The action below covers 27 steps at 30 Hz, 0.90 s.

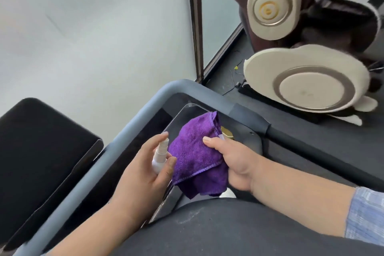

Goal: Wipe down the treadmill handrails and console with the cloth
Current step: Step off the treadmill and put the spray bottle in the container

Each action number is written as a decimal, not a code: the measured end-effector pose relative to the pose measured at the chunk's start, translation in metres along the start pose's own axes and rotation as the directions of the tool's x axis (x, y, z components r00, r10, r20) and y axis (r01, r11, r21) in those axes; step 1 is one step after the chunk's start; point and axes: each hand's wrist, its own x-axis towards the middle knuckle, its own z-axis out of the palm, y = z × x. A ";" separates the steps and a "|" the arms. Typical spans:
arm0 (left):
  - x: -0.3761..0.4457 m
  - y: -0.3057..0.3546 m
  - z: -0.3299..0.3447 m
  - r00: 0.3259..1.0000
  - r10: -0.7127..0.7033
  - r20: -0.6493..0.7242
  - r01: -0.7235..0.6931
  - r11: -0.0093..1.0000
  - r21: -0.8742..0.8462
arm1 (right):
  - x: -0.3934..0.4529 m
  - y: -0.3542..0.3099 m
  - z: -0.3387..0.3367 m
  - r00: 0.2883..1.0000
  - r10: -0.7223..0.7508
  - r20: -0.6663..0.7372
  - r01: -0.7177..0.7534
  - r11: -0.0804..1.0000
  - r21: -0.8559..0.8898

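A purple microfibre cloth (196, 154) hangs bunched over the treadmill's dark glossy console (182, 115). My right hand (232, 164) grips the cloth's right side, thumb on top. My left hand (143, 170) holds a small white spray bottle (160, 155) with its nozzle turned toward the cloth, forefinger resting on the top. The blue-grey handrail (145, 110) curves round the console; on the right it runs into a black grip section (311, 145).
A black padded block (41, 151) sits at the left beside the rail. A brown and cream massage chair (301, 58) stands at the upper right on dark floor. Frosted glass panels with a dark frame post (196, 27) fill the background. My dark-clothed torso fills the bottom.
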 end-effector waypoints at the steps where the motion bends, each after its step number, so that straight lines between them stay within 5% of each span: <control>1: 0.003 -0.001 0.000 0.998 0.047 0.035 -0.048 0.999 0.017 | -0.011 0.005 -0.001 0.999 -0.033 -0.037 0.035 0.999 0.040; 9: -0.003 0.010 0.020 0.844 0.395 0.364 -0.386 0.917 -0.100 | -0.134 0.077 -0.005 0.878 -0.210 -0.431 0.361 0.880 0.307; 14: -0.024 0.054 0.054 0.648 0.560 0.516 -0.523 0.820 -0.234 | -0.216 0.126 -0.013 0.688 -0.271 -0.673 0.623 0.696 0.357; 21: -0.061 0.124 0.103 0.414 0.705 0.576 -0.638 0.676 -0.368 | -0.295 0.202 -0.052 0.438 -0.135 -0.889 0.855 0.369 0.365; 27: -0.120 0.176 0.183 0.232 0.758 0.610 -0.687 0.572 -0.449 | -0.362 0.259 -0.089 0.332 -0.043 -0.942 0.928 0.192 0.319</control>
